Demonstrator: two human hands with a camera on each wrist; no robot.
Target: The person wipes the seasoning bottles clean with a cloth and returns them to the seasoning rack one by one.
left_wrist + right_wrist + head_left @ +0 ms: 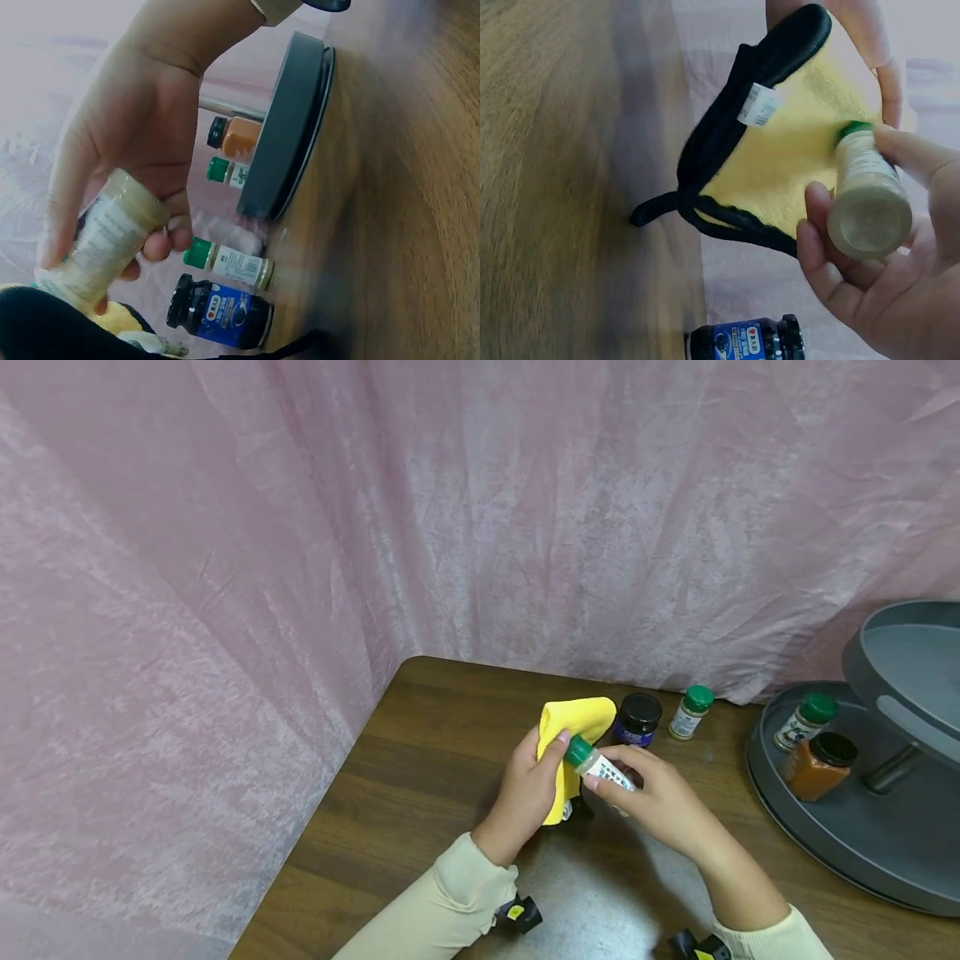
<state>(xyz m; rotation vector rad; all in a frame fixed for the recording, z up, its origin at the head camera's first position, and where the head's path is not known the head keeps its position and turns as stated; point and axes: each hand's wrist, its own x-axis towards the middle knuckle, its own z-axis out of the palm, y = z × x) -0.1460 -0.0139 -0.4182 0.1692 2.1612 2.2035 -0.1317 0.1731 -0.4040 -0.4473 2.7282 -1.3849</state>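
Observation:
My right hand (656,793) grips a small spice bottle (609,772) with a green cap and white label, tilted so its cap points at the cloth. My left hand (525,785) holds a folded yellow cloth (581,717), its thumb lying near the bottle's cap. In the right wrist view the cloth (780,165) shows a black edging, a hanging loop and a small white tag, and the bottle's base (870,225) faces the camera. The left wrist view shows the bottle (112,232) in the right hand's fingers, its cap end partly hidden by dark edging.
Behind the hands stand a dark jar (637,720) with a blue label and another green-capped bottle (690,713). At right, a grey two-tier turntable (795,827) carries a green-capped bottle (806,723) and an orange-brown jar (819,767) with a black lid. A pink curtain (525,527) hangs behind the table.

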